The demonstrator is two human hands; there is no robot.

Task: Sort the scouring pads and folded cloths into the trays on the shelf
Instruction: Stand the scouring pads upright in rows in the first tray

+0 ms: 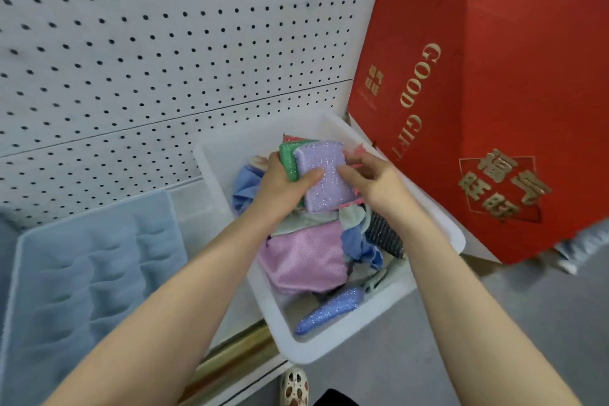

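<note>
A white bin [342, 336] on the floor holds mixed cloths and glittery scouring pads. My left hand [283, 184] grips a small stack of pads above it: a lilac pad [326, 178] on top, a green pad [288, 158] beneath, and a red edge at the back. My right hand [372, 181] touches the lilac pad's right side with thumb and fingers. Below in the bin lie a pink cloth [306, 260], a blue cloth [357, 247], a dark pad [385, 236] and a blue pad [329, 310].
A white pegboard shelf back [164, 43] fills the upper left. A pale blue tray or mat [89, 270] rests on the shelf at the lower left. A red gift carton [487, 109] leans at the right. My shoe [294, 386] shows on the grey floor.
</note>
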